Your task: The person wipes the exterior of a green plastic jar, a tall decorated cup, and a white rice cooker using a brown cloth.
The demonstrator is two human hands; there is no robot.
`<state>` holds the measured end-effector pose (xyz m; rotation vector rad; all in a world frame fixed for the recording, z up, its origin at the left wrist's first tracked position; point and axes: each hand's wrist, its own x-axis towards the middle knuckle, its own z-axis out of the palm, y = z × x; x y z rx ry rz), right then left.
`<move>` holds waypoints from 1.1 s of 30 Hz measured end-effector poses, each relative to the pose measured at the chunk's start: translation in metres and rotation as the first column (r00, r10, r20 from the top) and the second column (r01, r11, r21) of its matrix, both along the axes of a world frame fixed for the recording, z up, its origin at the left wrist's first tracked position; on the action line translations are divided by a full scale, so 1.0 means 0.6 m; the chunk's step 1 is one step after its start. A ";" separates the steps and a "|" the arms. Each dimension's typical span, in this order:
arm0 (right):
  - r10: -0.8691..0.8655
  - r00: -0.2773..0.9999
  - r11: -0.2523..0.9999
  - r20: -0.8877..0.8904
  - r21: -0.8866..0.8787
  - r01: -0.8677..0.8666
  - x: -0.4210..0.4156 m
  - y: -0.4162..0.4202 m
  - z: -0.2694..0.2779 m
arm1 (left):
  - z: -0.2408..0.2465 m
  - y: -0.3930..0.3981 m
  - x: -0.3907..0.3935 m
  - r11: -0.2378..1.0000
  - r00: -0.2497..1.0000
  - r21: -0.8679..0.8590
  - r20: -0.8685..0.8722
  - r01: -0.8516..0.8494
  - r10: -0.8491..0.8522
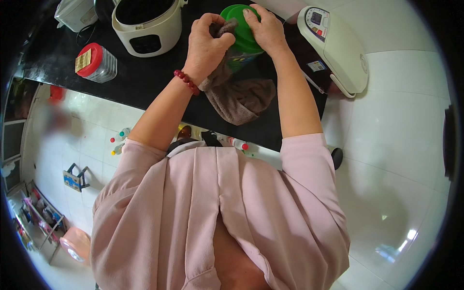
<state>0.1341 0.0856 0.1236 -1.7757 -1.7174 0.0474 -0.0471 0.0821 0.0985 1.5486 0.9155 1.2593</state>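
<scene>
A brown cloth (248,98) is bunched in my left hand (208,47), pressed against the side of a green screw lid. Its loose end hangs down onto the black countertop (145,78). The green lid (241,21) tops a clear plastic jar (241,59), whose body is partly hidden by my wrist and the cloth. My right hand (266,30) grips the lid's right side, thumb on top and fingers around the far edge. Red beads circle my left wrist.
Left of my hands stand a white rice cooker (148,27) and a red-lidded plastic jar (98,61). A white electric hot-water dispenser (333,50) is at the right by the tiled wall. Below the counter are several bottles (121,136), a small folding stool (76,177) and a pink basin (76,243).
</scene>
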 end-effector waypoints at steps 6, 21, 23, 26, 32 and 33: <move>0.002 1.000 1.000 0.014 -0.022 -0.002 -0.006 -0.006 0.014 | 0.013 0.023 0.007 0.996 0.999 -0.074 0.021 0.043 -0.041; -0.173 0.984 0.982 -0.042 0.072 0.176 -0.016 -0.001 -0.013 | 0.043 0.157 0.026 0.915 0.930 -0.196 -0.036 0.353 -0.367; -0.192 0.979 0.981 -0.066 0.009 0.193 -0.019 0.000 -0.012 | 0.005 0.146 0.025 0.967 0.964 -0.059 -0.085 0.247 -0.252; -0.234 0.967 0.971 -0.101 -0.067 0.228 -0.023 -0.003 -0.005 | -0.021 0.098 0.021 0.945 0.984 0.328 -0.164 -0.012 0.069; -0.251 0.963 0.967 -0.095 -0.063 0.245 -0.024 -0.002 -0.004 | -0.011 0.006 0.001 0.941 0.992 0.329 -0.069 -0.074 0.103; -0.247 0.965 0.968 -0.092 -0.059 0.242 -0.023 -0.001 -0.004 | -0.011 -0.006 -0.002 0.940 0.994 0.337 -0.070 -0.057 0.085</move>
